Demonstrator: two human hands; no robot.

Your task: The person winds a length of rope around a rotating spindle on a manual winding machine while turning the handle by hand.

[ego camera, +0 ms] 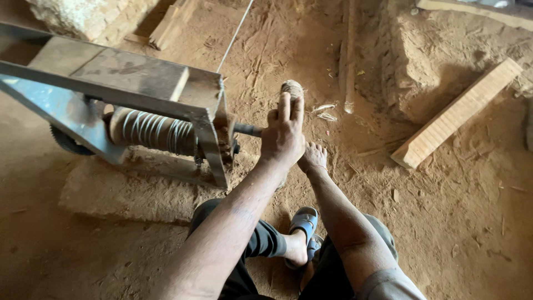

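Note:
My left hand is closed around the crank handle of a metal-framed winding machine. The handle's end is wrapped in pale twine and sticks out past my fingertips. A short steel shaft joins the crank to a spool wound with pale cord inside the frame. My right hand rests on the dirt just below and right of my left wrist, fingers apart, holding nothing. A thin taut line runs from the top of the frame toward the far side.
I sit on a dirt floor with one sandalled foot tucked between my arms. A wooden plank lies at the right beside an earth mound. A flat stone slab lies under the machine, and wood pieces lie beyond.

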